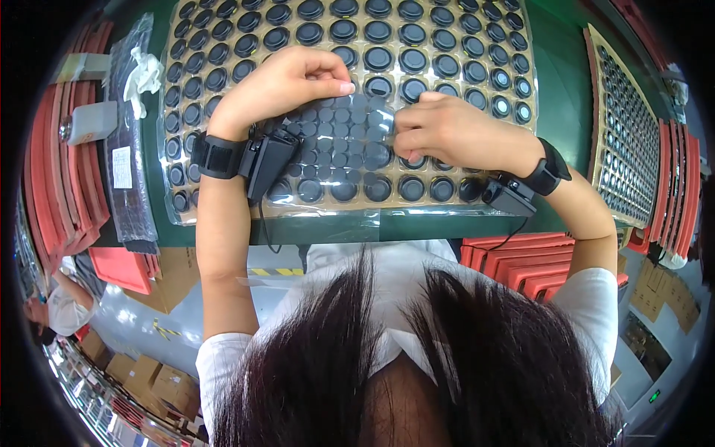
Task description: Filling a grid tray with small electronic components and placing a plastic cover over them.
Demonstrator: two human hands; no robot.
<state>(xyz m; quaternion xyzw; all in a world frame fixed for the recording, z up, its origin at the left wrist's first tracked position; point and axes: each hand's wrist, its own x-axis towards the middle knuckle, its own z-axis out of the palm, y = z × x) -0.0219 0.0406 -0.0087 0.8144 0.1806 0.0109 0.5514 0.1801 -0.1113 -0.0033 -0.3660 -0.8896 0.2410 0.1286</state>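
Observation:
A clear sheet of round grey stickers (335,138) hangs tilted above a large tray, between my two hands. My left hand (302,78) is closed, thumb and forefinger pinched at the sheet's upper edge. At the right edge, my right hand (447,130) is curled closed on the sheet; some of its fingertips are hidden. Beneath lies the clear plastic-covered tray (261,211), filled with rows of round black caps (413,61). A few caps at the right carry pale round tops (500,78). Whether a loose sticker sits between my left fingertips is too small to tell.
A second tray of caps (625,127) stands at the right of the green table (555,67). Left are a plastic bottle (93,121), white crumpled cloth (143,78) and stacked red trays (56,164). Red trays (521,261) sit below the table's front edge. Another person (71,302) is far left.

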